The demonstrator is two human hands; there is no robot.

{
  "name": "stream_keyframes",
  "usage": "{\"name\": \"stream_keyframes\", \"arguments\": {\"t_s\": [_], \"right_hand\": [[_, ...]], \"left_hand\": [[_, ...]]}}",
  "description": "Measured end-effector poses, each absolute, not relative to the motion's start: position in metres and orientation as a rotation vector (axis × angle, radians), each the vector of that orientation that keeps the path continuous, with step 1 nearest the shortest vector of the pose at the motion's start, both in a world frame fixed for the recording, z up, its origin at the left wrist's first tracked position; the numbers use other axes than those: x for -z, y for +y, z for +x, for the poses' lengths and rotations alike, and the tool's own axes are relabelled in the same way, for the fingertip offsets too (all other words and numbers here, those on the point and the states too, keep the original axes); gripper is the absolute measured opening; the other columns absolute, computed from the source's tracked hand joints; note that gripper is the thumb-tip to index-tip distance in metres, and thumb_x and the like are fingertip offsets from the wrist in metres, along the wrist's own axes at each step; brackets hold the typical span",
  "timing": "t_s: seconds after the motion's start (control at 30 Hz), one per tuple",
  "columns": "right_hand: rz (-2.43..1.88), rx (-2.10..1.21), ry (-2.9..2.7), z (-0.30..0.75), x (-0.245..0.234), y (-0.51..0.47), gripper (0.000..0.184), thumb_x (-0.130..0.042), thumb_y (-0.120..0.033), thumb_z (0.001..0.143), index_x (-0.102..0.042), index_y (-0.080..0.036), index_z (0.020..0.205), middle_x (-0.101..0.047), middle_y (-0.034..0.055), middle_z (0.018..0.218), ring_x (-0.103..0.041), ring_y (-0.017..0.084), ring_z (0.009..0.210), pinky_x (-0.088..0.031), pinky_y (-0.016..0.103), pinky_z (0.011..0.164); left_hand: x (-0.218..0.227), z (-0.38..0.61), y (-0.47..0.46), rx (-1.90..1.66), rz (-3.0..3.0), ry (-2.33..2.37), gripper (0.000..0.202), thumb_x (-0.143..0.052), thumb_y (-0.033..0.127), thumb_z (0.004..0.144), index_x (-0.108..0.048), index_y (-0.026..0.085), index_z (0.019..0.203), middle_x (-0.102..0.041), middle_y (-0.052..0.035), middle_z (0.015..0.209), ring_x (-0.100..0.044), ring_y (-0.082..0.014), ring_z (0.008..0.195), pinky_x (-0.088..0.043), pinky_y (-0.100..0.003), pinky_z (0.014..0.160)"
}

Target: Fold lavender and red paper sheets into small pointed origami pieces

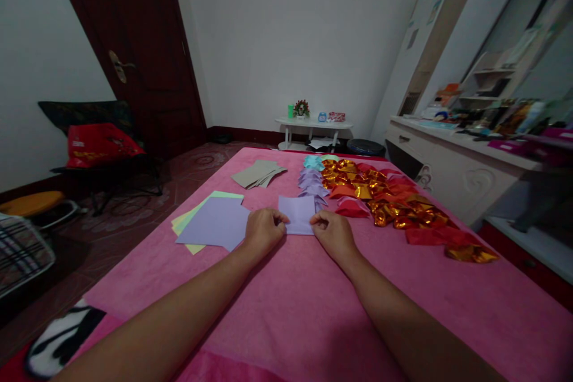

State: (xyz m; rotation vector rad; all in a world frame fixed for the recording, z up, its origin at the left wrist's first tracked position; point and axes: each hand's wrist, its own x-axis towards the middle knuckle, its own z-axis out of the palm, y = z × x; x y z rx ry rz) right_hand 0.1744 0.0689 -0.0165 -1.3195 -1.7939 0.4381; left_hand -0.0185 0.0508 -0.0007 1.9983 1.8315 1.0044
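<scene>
A small sheet of purple paper (297,212) lies in front of me with a fold along its near edge. My left hand (265,228) pinches its left side between thumb and fingers. On the right side, my right hand (332,231) pinches the same sheet near its lower corner. Just left of my left hand is a stack of loose purple sheets (215,219), with green and yellow sheets sticking out beneath. Folded purple paper pieces (310,181) stand in a row beyond my right hand.
Many shiny gold folded pieces (353,176) and red ones (353,209) spread over the pink cloth (277,298) at right. Grey sheets (258,173) lie farther back at left. A white dresser (461,155) flanks the right, a chair with a red bag (102,144) the left.
</scene>
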Motion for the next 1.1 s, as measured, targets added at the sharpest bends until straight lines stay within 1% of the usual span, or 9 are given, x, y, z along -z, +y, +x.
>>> {"name": "stream_keyframes", "arguments": {"t_s": [0.23,0.33,0.5,0.57,0.67,0.73,0.87,0.97,1.1], "right_hand": [[-1.398,-0.32,-1.881,0.175,0.016,0.069,0.028,-0.053,-0.008,0.065,-0.075,-0.022,0.075,-0.072,0.0037,0.077,-0.064,0.018,0.07,-0.045,0.026,0.064],[-1.423,-0.294,-1.903,0.175,0.014,0.068,0.029,-0.053,-0.008,0.066,-0.075,-0.022,0.077,-0.073,0.0039,0.081,-0.065,0.018,0.073,-0.046,0.026,0.066],[-1.427,-0.274,-1.918,0.174,0.012,0.067,0.028,-0.053,-0.007,0.066,-0.075,-0.022,0.076,-0.073,0.0037,0.081,-0.066,0.018,0.076,-0.047,0.026,0.069],[-1.427,-0.27,-1.923,0.174,0.012,0.067,0.028,-0.053,-0.007,0.067,-0.075,-0.022,0.076,-0.073,0.0034,0.081,-0.066,0.018,0.075,-0.047,0.026,0.068],[-1.428,-0.262,-1.924,0.174,0.013,0.067,0.028,-0.053,-0.007,0.067,-0.075,-0.023,0.076,-0.073,0.0033,0.081,-0.066,0.018,0.074,-0.047,0.026,0.068],[-1.427,-0.258,-1.923,0.174,0.013,0.067,0.027,-0.054,-0.007,0.066,-0.075,-0.023,0.075,-0.073,0.0034,0.081,-0.065,0.018,0.074,-0.047,0.026,0.068],[-1.438,-0.246,-1.934,0.174,0.013,0.067,0.027,-0.054,-0.009,0.067,-0.075,-0.023,0.076,-0.073,0.0033,0.081,-0.065,0.018,0.074,-0.047,0.026,0.068],[-1.448,-0.24,-1.944,0.174,0.013,0.067,0.028,-0.053,-0.009,0.068,-0.075,-0.022,0.078,-0.073,0.0036,0.083,-0.065,0.018,0.076,-0.047,0.026,0.068],[-1.457,-0.238,-1.949,0.175,0.014,0.067,0.028,-0.053,-0.01,0.068,-0.075,-0.022,0.079,-0.072,0.0036,0.083,-0.065,0.018,0.075,-0.047,0.026,0.068]], "left_hand": [[-0.002,-0.019,0.049,-0.915,2.099,1.878,0.026,-0.057,0.016,0.069,-0.076,0.024,0.084,-0.074,-0.0031,0.084,-0.064,-0.0195,0.076,-0.043,-0.029,0.075],[-0.005,-0.019,0.047,-0.862,2.181,1.914,0.023,-0.058,0.018,0.071,-0.076,0.025,0.083,-0.072,-0.0047,0.089,-0.062,-0.0221,0.084,-0.042,-0.033,0.079],[-0.013,-0.013,0.04,-0.974,2.433,1.918,0.02,-0.063,0.016,0.069,-0.076,0.026,0.081,-0.058,-0.0065,0.126,-0.045,-0.03,0.117,-0.034,-0.044,0.091],[-0.012,-0.011,0.041,-0.898,2.53,1.799,0.024,-0.06,0.011,0.07,-0.076,0.025,0.081,-0.062,-0.007,0.12,-0.049,-0.0279,0.113,-0.034,-0.044,0.092],[-0.007,-0.009,0.047,-0.738,2.55,1.611,0.033,-0.053,0.003,0.069,-0.075,0.021,0.085,-0.071,-0.0075,0.095,-0.059,-0.0216,0.09,-0.04,-0.036,0.085],[-0.004,-0.009,0.05,-0.749,2.521,1.574,0.034,-0.051,0.004,0.07,-0.075,0.02,0.088,-0.071,-0.0072,0.089,-0.062,-0.0199,0.084,-0.042,-0.032,0.08],[-0.006,-0.007,0.049,-0.816,2.511,1.624,0.019,-0.057,0.024,0.079,-0.074,0.02,0.088,-0.071,-0.0078,0.086,-0.062,-0.0203,0.079,-0.042,-0.03,0.072],[-0.01,-0.006,0.047,-0.803,2.509,1.637,0.025,-0.062,0.04,0.078,-0.074,0.02,0.088,-0.07,-0.008,0.085,-0.061,-0.02,0.075,-0.04,-0.029,0.068],[-0.007,-0.01,0.05,-0.824,2.454,1.579,0.027,-0.064,0.044,0.077,-0.075,0.023,0.09,-0.069,-0.0063,0.085,-0.06,-0.0185,0.076,-0.039,-0.027,0.067]]}}
